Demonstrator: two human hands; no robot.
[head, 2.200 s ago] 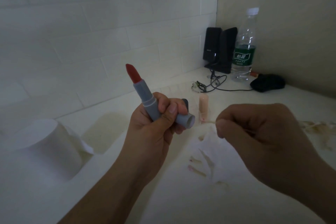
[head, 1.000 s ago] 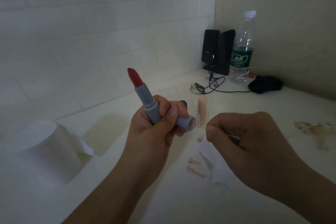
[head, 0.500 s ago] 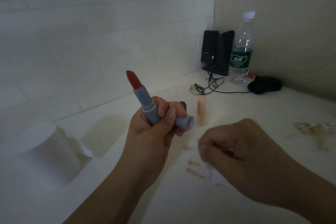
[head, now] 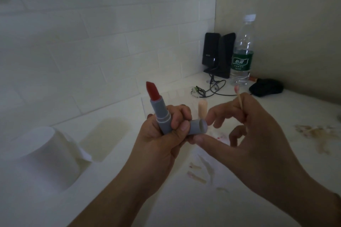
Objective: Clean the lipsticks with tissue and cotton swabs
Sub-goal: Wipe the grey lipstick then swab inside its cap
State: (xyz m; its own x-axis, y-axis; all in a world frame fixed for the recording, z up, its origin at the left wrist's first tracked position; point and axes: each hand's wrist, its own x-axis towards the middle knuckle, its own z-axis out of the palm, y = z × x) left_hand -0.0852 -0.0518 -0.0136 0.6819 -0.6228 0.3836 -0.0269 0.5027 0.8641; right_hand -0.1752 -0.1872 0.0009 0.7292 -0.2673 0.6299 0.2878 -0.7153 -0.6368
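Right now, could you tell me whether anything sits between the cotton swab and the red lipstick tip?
Nothing visible does. The right hand pinches the cotton swab upright, its stained head up; the left hand grips the lipstick and its cap. Only open air separates swab and red tip.

The white counter (head: 212, 206) runs into a tiled corner. Taking the clear water bottle (head: 242, 55) in that corner as the mark: two black speakers (head: 218, 54) stand just beside it on its left, their cable (head: 212, 89) coiled in front. A dark bundle (head: 265, 89) lies to its right. Well in front of the bottle stands a pale lipstick (head: 202, 108), with stained tissue (head: 203, 173) nearer still. Far left of it sits a tissue roll (head: 46, 155).
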